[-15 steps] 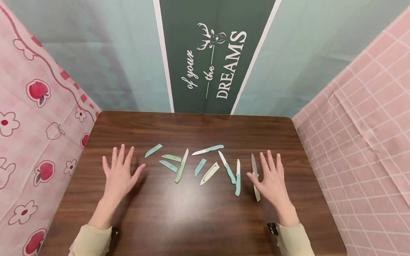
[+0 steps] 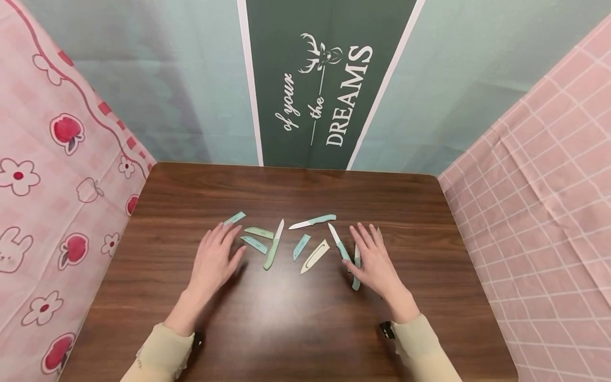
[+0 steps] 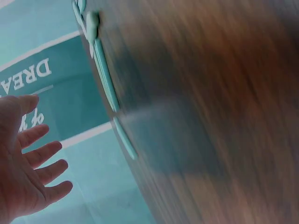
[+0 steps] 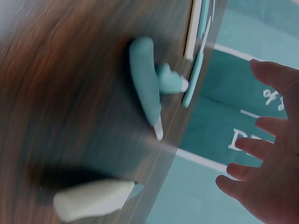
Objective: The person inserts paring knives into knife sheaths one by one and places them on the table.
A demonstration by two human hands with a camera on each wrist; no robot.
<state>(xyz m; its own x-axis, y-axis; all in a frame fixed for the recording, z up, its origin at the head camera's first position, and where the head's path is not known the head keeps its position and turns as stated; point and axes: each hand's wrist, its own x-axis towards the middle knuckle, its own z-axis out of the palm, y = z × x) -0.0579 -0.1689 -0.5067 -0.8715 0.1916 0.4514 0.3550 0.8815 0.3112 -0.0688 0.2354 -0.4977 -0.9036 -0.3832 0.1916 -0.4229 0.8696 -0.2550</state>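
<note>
Left of the cream sheath [image 2: 315, 257], your left hand [image 2: 213, 263] hangs above the brown tabletop [image 2: 277, 329], fingers loosely parted and holding nothing; in the head view it covers one end of the upper blue sheath [image 2: 237, 217]. Between that hand and the cream sheath lie a green sheath [image 2: 259, 233], a second blue sheath [image 2: 254, 244], a green knife [image 2: 272, 253] and a third blue sheath [image 2: 300, 248]. Right of the cream sheath, your right hand [image 2: 374, 265] hovers, fingers also parted and holding nothing, partly hiding a blue knife [image 2: 356, 281] and a cream knife [image 4: 93, 199]; another blue knife [image 2: 342, 251] lies nearer the sheath. Beyond the sheath, a far blue knife [image 2: 322, 218] lies well short of the back edge. Nearer you than the sheath, broad wood stretches out; farther right, past your hand, it runs to the side edge.
</note>
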